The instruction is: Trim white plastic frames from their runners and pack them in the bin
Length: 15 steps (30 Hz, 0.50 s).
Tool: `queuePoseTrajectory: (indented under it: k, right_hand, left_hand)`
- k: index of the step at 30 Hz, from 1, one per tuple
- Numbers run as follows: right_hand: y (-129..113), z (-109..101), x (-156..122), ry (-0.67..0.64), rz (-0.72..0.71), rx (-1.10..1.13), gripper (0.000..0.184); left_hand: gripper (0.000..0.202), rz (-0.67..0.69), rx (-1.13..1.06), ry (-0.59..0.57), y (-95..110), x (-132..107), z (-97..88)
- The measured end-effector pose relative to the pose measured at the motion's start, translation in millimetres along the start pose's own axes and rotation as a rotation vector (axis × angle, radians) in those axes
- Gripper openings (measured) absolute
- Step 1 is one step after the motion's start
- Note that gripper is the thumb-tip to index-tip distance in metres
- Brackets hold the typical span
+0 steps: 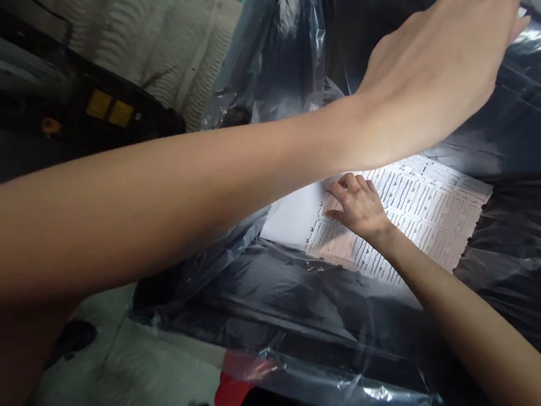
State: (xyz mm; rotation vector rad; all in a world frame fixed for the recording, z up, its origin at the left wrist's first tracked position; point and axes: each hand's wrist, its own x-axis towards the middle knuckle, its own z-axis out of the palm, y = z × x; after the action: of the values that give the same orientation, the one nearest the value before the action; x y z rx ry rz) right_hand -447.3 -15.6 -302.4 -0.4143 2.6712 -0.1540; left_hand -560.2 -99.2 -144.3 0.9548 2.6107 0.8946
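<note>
The dark plastic liner (524,253) rises on every side, leaving little room. At its bottom lies the white slotted sheet (437,206), long axis running left to right. My left hand (431,72) reaches the liner's far edge with its fingers hidden, so I cannot tell its grip. My right hand (359,205) lies spread flat on the sheet's left part.

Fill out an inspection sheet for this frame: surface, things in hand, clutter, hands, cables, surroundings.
Surface: dark plastic liner, wrinkled and glossy, lining a deep container.
Things in hand: white slotted sheet lying at the bottom; a plain white sheet shows at its left end.
Clutter: red item below the liner's near edge; what it is cannot be told.
Hands: right hand flat, fingers on the slotted sheet; left hand raised by the liner's far side, fingertips out of frame.
Cables: nothing seen.
Surroundings: black device with yellow labels at left; pale floor.
</note>
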Motion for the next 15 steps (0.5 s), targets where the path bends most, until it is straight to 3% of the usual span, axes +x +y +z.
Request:
queuePoseTrajectory:
  k: [15]
  right_hand:
    - [-2.4, 0.6, -1.7, -0.002, 0.002, -0.005, 0.054]
  left_hand:
    - [0.046, -0.011, 0.069, -0.007, -0.7, -1.3, 4.8]
